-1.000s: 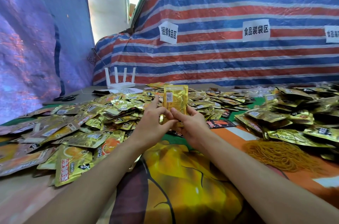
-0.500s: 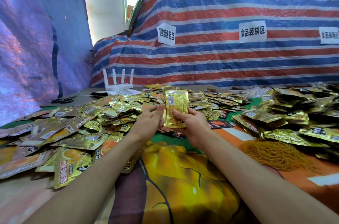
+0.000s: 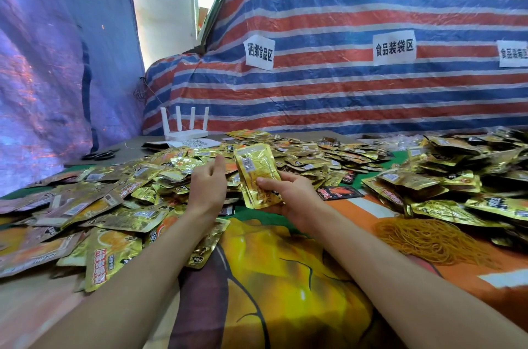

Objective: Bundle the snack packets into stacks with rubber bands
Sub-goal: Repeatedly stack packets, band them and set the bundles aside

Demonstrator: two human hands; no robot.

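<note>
My right hand grips a small stack of gold snack packets, held upright and tilted left, thumb across its front. My left hand hovers just left of the stack, fingers apart, holding nothing, above the loose gold packets spread over the table's left and middle. A heap of orange-yellow rubber bands lies on the cloth to the right of my right forearm.
More gold packets are heaped at the right. A white router with antennas and black scissors sit at the far left back. A striped tarp with paper signs walls off the back. A printed cloth covers the near table.
My left hand has let go of the stack and moved left over the loose packets. My right hand now holds the stack alone, tilted left.
</note>
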